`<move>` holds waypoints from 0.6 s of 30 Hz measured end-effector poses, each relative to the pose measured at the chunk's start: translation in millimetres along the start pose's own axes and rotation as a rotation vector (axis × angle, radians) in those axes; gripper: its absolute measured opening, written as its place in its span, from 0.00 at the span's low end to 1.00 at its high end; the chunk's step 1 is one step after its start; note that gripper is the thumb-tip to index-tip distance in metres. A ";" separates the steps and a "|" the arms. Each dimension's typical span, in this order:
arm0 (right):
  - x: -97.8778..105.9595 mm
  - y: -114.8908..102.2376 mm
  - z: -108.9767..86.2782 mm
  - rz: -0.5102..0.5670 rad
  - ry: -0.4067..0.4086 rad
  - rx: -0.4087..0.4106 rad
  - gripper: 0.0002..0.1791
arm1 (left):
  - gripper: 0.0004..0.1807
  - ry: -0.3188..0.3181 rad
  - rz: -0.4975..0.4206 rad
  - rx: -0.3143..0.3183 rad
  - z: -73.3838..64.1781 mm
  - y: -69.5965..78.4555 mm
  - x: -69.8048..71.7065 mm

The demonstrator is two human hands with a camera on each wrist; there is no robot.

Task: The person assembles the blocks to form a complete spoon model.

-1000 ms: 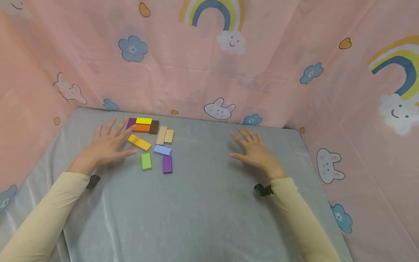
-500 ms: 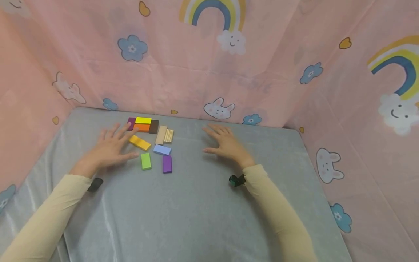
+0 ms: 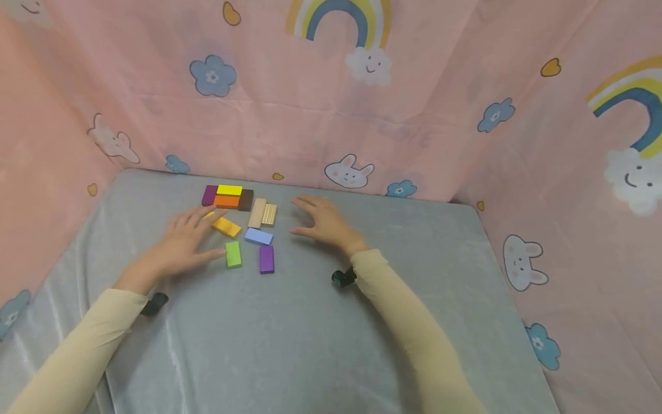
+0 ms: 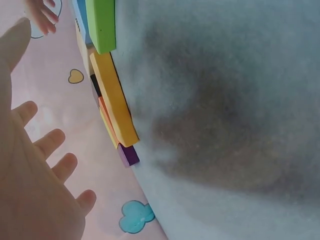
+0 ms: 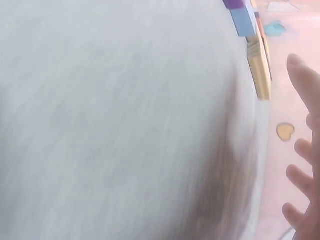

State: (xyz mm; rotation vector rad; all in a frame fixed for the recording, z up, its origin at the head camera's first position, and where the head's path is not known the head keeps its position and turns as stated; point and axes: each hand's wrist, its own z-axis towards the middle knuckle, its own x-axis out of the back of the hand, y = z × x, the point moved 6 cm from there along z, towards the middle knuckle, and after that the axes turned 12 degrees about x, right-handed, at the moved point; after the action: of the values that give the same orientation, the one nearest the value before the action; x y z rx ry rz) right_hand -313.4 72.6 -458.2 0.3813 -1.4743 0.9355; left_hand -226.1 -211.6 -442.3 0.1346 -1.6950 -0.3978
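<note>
Several coloured blocks lie grouped on the grey cloth at the left. My left hand point(image 3: 183, 244) hovers with spread fingers at the group's left side, its thumb tip right by the green block point(image 3: 234, 255) and its fingertips overlapping the amber block point(image 3: 226, 226). My right hand point(image 3: 327, 223) is held out to the right of the group, fingers loosely extended and holding nothing. Nearest to it are a ridged wooden block point(image 3: 269, 215) and a plain wooden block point(image 3: 257, 213). A light blue block point(image 3: 258, 236) and a purple block point(image 3: 266, 260) lie just in front.
Behind, a yellow block point(image 3: 229, 190), an orange block point(image 3: 226, 202), a dark brown block point(image 3: 246, 200) and a dark purple block point(image 3: 209, 195) sit close together. The grey cloth point(image 3: 289, 345) ends at a pink patterned curtain point(image 3: 289, 126).
My right hand has swept left across the cloth toward the blocks. My left hand has shifted slightly right and nearer me. The blocks stay in place.
</note>
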 end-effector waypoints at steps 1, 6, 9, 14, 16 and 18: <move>-1.6 -1.4 3.9 0.007 0.001 -0.004 0.45 | 0.49 0.001 -0.002 0.003 -0.3 -0.2 0.0; -8.8 -8.6 22.1 0.053 -0.004 -0.030 0.42 | 0.47 0.007 -0.046 0.020 1.3 -2.9 1.0; -12.4 -13.5 32.7 0.068 -0.005 -0.033 0.41 | 0.47 0.001 -0.088 0.046 5.7 -7.6 2.1; -18.3 -20.4 47.2 0.076 -0.001 -0.025 0.42 | 0.44 -0.001 -0.157 0.099 15.1 -17.3 6.2; -20.8 -21.8 51.0 0.078 -0.004 -0.030 0.42 | 0.43 -0.006 -0.174 0.117 18.4 -20.5 8.1; -23.1 -23.4 54.4 0.077 -0.014 -0.038 0.42 | 0.43 -0.014 -0.184 0.135 21.4 -23.2 10.0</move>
State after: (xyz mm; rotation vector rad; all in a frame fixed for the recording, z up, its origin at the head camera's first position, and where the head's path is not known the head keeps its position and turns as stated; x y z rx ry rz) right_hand -329.2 11.6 -466.1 0.3058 -1.5259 0.9666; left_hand -251.8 -232.4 -443.1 0.3902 -1.7293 -0.4214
